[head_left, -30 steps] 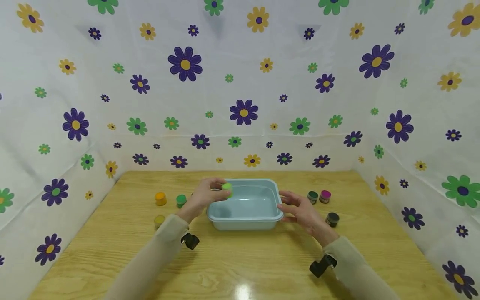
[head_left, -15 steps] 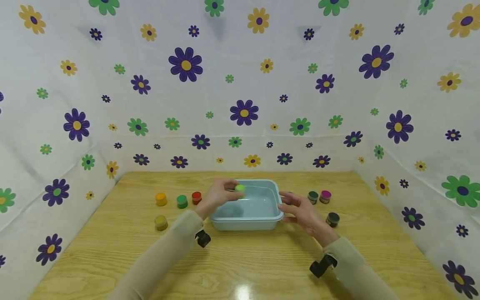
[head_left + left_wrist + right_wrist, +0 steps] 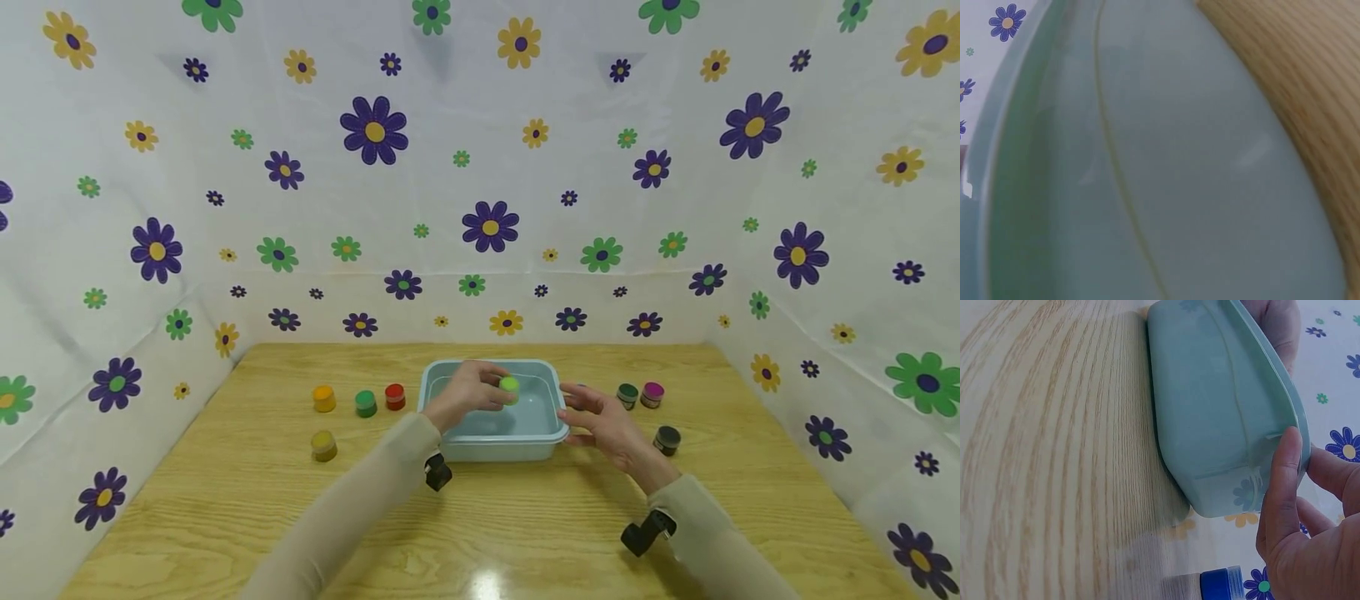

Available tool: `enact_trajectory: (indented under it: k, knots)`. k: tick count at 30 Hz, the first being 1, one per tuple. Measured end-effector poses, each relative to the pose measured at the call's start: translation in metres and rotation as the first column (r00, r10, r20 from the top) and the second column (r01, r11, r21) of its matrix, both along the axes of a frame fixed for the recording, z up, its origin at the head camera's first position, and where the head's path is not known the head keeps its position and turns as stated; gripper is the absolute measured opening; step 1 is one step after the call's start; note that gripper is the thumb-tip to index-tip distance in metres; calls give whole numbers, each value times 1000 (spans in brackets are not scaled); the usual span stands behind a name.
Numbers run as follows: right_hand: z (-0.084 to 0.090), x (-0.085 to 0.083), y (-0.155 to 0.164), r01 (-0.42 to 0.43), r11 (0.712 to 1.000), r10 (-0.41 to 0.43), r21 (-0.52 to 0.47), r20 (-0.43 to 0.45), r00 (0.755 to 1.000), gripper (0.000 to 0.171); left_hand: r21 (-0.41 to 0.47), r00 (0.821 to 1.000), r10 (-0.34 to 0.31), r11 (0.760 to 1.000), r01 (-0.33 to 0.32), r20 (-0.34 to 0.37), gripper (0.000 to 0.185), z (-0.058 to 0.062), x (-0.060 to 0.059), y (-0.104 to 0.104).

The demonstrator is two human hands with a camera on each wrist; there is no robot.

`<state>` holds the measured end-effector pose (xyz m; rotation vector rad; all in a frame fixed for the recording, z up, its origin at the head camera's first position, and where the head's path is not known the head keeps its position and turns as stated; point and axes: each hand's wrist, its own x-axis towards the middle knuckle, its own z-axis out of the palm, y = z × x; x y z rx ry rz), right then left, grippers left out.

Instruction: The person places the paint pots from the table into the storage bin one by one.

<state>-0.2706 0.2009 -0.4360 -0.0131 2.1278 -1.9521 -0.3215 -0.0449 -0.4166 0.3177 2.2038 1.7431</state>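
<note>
At the left stand an orange jar (image 3: 324, 398), a mustard jar (image 3: 324, 445), a green jar (image 3: 365, 403) and a red jar (image 3: 395, 397), which the arm hid a second ago. The left hand (image 3: 472, 387) has since moved rightward; its bent fingers pinch a lime jar (image 3: 509, 387), now over the middle of the blue basin (image 3: 495, 451) rather than its left part. The right hand (image 3: 607, 421) stays curled about the basin's right rim. Beyond it are a dark green jar (image 3: 627, 395), a magenta jar (image 3: 652, 394) and a black jar (image 3: 667, 440). The left wrist view shows neither hand nor jar; the right wrist view reveals a blue jar (image 3: 1214, 585), nearly hidden from the head.
</note>
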Motion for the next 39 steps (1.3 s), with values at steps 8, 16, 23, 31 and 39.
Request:
enact_trajectory:
  k: [8,16,23,31,39]
  knots:
    - [-3,-1,1,-10,1000,10,-4,-2,1000,60,-3,1000,4,1000,-3,24,39,-2,-9,12]
    - [1,-2,2,-21,1000,21,-6,3,1000,61,-67,999,20,998,-17,47,40,-1,-15,22]
    - [1,-1,3,-25,1000,25,-11,7,1000,61,-90,997,16,996,-8,79,41,-4,-21,26]
    - [-2,-1,3,-35,999,35,-15,3,999,62,-146,994,-14,989,29,105,46,-4,-28,29]
    - [-5,-3,4,-30,999,30,-15,-14,999,60,-194,991,-71,977,92,110,48,-5,-31,36]
